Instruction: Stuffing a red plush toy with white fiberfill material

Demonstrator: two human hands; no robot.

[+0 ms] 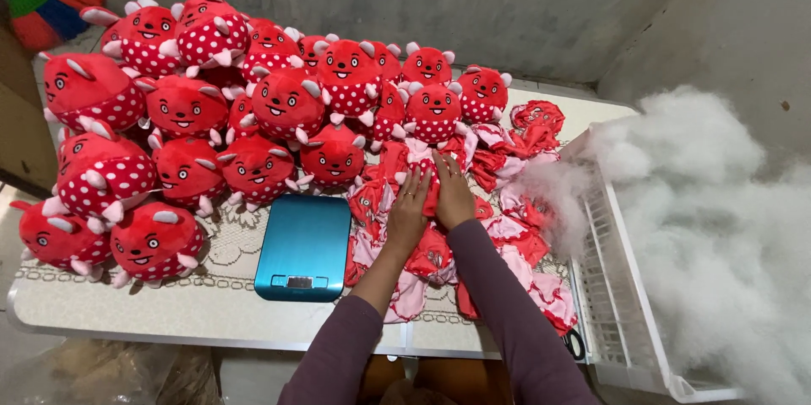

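A pale table [211,308] with a lace-pattern cover carries the load. Stuffed red plush toys [211,101] with white-dotted bellies occupy its left and far area, packed touching one another. A blue flat scale [304,246] lies near the front edge, just right of the toys. Unstuffed red and pink toy skins [507,228] lie heaped right of the scale. A white slatted crate [612,304] of white fibre filling [710,219] adjoins the right end.

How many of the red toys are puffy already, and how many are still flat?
Many are done: stuffed red toys crowd the table's left side. In hand: the left hand and right hand rest on a flat red skin. Left: a pile of flat skins, with white stuffing heaped in the basket.
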